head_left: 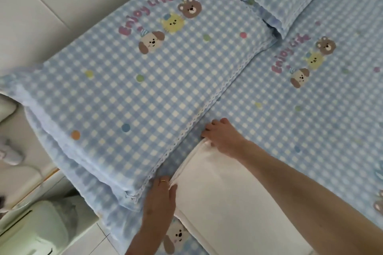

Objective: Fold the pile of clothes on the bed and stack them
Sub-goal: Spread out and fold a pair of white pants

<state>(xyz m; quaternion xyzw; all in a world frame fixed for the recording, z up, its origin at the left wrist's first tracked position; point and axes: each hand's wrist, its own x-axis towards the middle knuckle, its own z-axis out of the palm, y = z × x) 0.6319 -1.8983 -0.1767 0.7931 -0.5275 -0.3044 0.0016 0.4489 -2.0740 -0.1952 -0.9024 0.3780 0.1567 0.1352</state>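
Both hands pinch the white cloth (223, 198): left hand (160, 203), right hand (222, 136); fingertips hidden.

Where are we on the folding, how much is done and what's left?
Done: the white garment lies flat on the bed sheet with neat layered edges beside the pillow. In hand: the left hand and right hand hold its far edge. Left: no finished stack or other clothes are in view, so the rest cannot be judged.

Both arms outstretched, left grip (160, 198) and right grip (221, 136) pinching.
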